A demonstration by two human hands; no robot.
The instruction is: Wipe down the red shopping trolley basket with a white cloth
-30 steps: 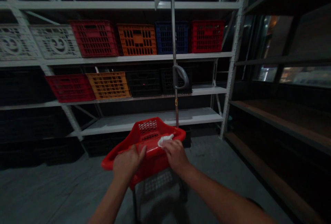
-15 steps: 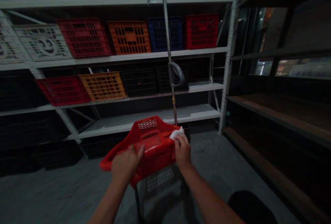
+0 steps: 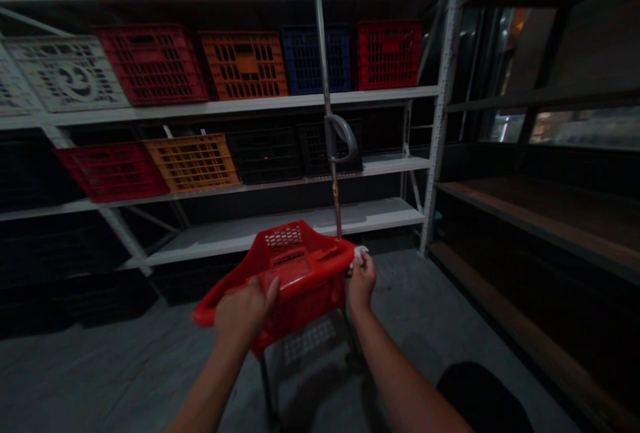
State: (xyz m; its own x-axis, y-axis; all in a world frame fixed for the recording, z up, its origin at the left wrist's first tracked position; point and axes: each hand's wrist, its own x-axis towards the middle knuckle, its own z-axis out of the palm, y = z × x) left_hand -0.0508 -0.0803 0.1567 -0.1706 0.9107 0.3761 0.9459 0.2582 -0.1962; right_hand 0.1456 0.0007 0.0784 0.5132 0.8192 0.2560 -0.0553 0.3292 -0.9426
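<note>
A small red shopping cart [image 3: 310,303] stands on the floor in front of me, with a metal pole [image 3: 323,39] rising from its far side. My left hand [image 3: 244,309] grips the near rim of the cart's basket, thumb on top. At the basket's right corner is my right hand [image 3: 363,281], its fingers closed on a crumpled white cloth [image 3: 360,254]. That cloth lies against the outer side of the red rim. A grey loop handle [image 3: 341,139] is fixed partway up the pole.
Behind the cart, a white metal rack [image 3: 240,106] carries red, orange, blue, white and black plastic crates. Brown shelves [image 3: 540,213] run along the right side. A dark rounded shape [image 3: 483,396] sits at the lower right on the grey floor [image 3: 120,379].
My right hand has moved with the white cloth from the top of the rim to the right, around the outer corner. My left hand keeps its hold on the cart.
</note>
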